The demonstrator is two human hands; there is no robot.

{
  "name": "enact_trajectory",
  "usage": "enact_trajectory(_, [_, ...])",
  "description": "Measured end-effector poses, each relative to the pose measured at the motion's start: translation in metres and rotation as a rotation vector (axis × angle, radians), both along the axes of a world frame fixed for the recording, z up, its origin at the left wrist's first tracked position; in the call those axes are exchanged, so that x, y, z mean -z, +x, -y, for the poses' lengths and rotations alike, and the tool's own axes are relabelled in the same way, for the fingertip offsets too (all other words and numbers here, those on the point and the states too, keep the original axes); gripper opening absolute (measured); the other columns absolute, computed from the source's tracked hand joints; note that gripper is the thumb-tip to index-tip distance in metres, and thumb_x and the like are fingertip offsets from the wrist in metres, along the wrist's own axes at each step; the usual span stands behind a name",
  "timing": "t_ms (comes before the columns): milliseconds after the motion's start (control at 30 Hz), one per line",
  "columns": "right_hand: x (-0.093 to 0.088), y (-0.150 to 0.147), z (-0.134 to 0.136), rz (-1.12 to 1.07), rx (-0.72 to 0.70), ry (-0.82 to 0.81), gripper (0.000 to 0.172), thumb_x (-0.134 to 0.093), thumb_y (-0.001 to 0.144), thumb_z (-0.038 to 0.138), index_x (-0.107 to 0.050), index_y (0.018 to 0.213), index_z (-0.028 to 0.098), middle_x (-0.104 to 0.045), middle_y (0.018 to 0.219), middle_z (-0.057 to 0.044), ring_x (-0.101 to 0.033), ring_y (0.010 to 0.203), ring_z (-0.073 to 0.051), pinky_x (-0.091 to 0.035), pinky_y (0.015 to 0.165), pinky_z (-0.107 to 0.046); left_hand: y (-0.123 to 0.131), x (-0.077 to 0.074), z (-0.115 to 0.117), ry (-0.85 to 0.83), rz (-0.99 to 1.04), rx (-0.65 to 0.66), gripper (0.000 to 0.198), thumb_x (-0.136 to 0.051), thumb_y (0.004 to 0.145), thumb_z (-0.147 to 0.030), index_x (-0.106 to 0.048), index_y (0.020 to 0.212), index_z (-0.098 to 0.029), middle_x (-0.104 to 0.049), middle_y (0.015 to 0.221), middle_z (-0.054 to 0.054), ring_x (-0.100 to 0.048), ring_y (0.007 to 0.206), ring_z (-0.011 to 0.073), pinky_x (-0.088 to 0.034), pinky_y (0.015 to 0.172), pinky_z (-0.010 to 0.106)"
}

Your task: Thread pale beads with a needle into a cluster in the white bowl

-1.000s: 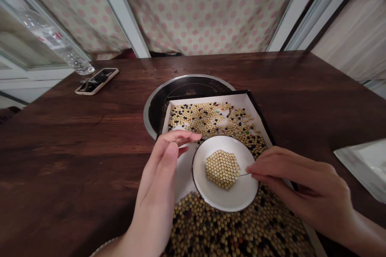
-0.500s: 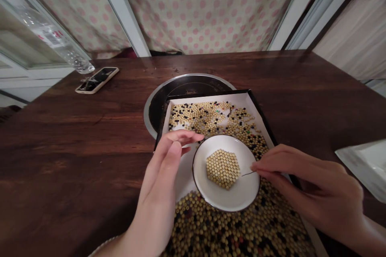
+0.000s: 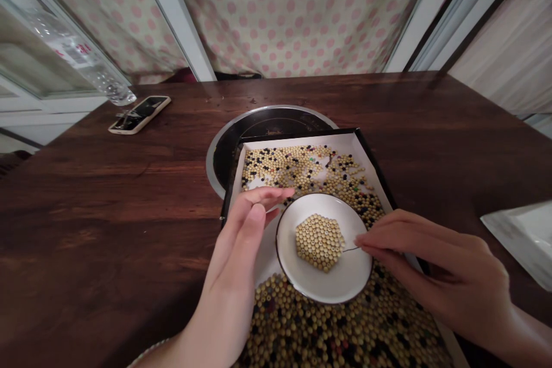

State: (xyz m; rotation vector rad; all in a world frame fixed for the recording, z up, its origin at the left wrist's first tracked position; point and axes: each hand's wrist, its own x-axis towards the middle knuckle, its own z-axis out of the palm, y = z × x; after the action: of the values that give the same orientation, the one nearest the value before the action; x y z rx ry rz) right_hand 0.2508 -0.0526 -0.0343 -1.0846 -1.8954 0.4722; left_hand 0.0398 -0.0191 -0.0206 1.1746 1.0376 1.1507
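Right hand (image 3: 440,267): grip pinched closed, thumb and forefinger on a thin dark wire (image 3: 351,249). Wire points left across the bowl; its tip is at the right edge of the bead cluster (image 3: 319,242), can't tell if it's touching. Cluster is all cream beads, packed into a rough pentagon, lying inside the white bowl (image 3: 350,273) with the dark rim, a bit left of centre.

Left hand (image 3: 237,259): grip loosely open, fingers curved, nothing seen in it. Fingertips are by the bowl's upper-left rim; contact unclear.

Bowl is over the middle of the black-sided tray (image 3: 302,141), support under it hidden. Loose beads (image 3: 340,336) in the tray, mostly cream, some black, a few coloured, both near and far of the bowl. Tray's far-left corner overlaps a round black plate (image 3: 276,124) with a metal rim on the brown wooden counter (image 3: 107,213). Phone (image 3: 140,114) lies far left.
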Motion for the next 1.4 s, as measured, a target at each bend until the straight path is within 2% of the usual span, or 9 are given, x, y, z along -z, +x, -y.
enact_trajectory(300, [-0.001,0.002,0.000,-0.037,0.064,0.058,0.032,-0.060,0.073,-0.001,-0.066,0.097,0.019,-0.066,0.078,-0.003,-0.061,0.076,-0.016,-0.052,0.060,-0.028,-0.001,0.001,0.000,-0.039,-0.009,0.017,0.025,-0.037,0.094,-0.034,-0.056,0.103,-0.023,-0.058,0.117,0.006,-0.046,0.119,0.0254,-0.022,0.110,0.051])
enact_trajectory(533, [0.003,0.004,-0.002,-0.035,0.094,0.058,0.032,-0.060,0.074,0.001,-0.067,0.096,0.024,-0.068,0.082,-0.002,-0.063,0.079,-0.018,-0.054,0.060,-0.031,-0.002,0.001,0.001,-0.059,-0.019,0.017,0.024,-0.042,0.091,-0.037,-0.057,0.104,-0.023,-0.058,0.119,0.006,-0.046,0.120,0.0252,-0.027,0.109,0.047])
enact_trajectory(800, [-0.008,0.005,0.013,-0.139,0.296,0.056,0.031,-0.063,0.075,0.009,-0.067,0.097,0.030,-0.070,0.085,0.002,-0.063,0.065,-0.016,-0.050,0.047,-0.027,0.000,-0.001,-0.003,-0.062,-0.037,-0.042,0.023,-0.051,0.086,-0.038,-0.060,0.101,-0.024,-0.058,0.119,0.005,-0.047,0.120,0.0245,-0.032,0.107,0.041])
enact_trajectory(933, [-0.010,0.005,0.012,-0.132,0.289,0.016,0.028,-0.062,0.076,0.011,-0.067,0.096,0.030,-0.071,0.085,0.003,-0.064,0.067,-0.015,-0.052,0.052,-0.025,0.000,-0.002,-0.002,-0.088,-0.105,0.063,0.027,-0.052,0.085,-0.039,-0.060,0.107,-0.025,-0.056,0.123,0.007,-0.044,0.123,0.0282,-0.030,0.108,0.045])
enact_trajectory(1033, [-0.009,0.004,0.006,-0.133,0.245,-0.049,0.024,-0.060,0.078,0.011,-0.068,0.094,0.028,-0.071,0.086,0.002,-0.066,0.073,-0.014,-0.054,0.059,-0.023,-0.001,-0.004,0.003,-0.081,-0.254,0.204,0.043,-0.061,0.078,-0.036,-0.052,0.120,-0.029,-0.047,0.133,0.007,-0.037,0.128,0.0321,-0.024,0.109,0.052])
enact_trajectory(1133, [-0.007,0.003,0.001,-0.189,0.235,-0.094,0.019,-0.058,0.081,0.013,-0.068,0.091,0.025,-0.071,0.084,0.002,-0.066,0.070,-0.012,-0.054,0.059,-0.021,-0.004,-0.001,0.005,0.022,-0.490,0.342,0.088,-0.078,0.060,-0.036,-0.033,0.135,-0.032,-0.029,0.146,0.006,-0.022,0.134,0.0365,-0.014,0.110,0.058])
enact_trajectory(1200, [-0.005,0.003,-0.002,-0.242,0.259,-0.124,0.017,-0.057,0.082,0.014,-0.068,0.089,0.024,-0.071,0.081,0.001,-0.065,0.065,-0.011,-0.053,0.056,-0.020,-0.006,0.003,0.004,0.103,-0.598,0.418,0.113,-0.084,0.045,-0.041,-0.023,0.140,-0.033,-0.018,0.150,0.006,-0.014,0.136,0.0394,-0.012,0.109,0.061])
enact_trajectory(1267, [-0.003,0.003,-0.004,-0.322,0.293,-0.142,0.015,-0.057,0.082,0.015,-0.068,0.088,0.022,-0.071,0.079,0.000,-0.064,0.064,-0.012,-0.054,0.056,-0.022,-0.008,0.008,0.002,0.169,-0.642,0.417,0.121,-0.085,0.040,-0.042,-0.019,0.141,-0.033,-0.016,0.150,0.007,-0.013,0.136,0.0400,-0.013,0.108,0.062])
enact_trajectory(1400, [0.006,0.005,-0.010,-0.508,0.375,-0.103,0.013,-0.058,0.082,0.019,-0.068,0.090,0.019,-0.071,0.077,-0.003,-0.064,0.061,-0.013,-0.056,0.054,-0.025,-0.008,0.014,0.000,0.272,-0.636,0.389,0.121,-0.085,0.042,-0.040,-0.018,0.142,-0.031,-0.021,0.149,0.009,-0.017,0.135,0.0398,-0.015,0.108,0.062])
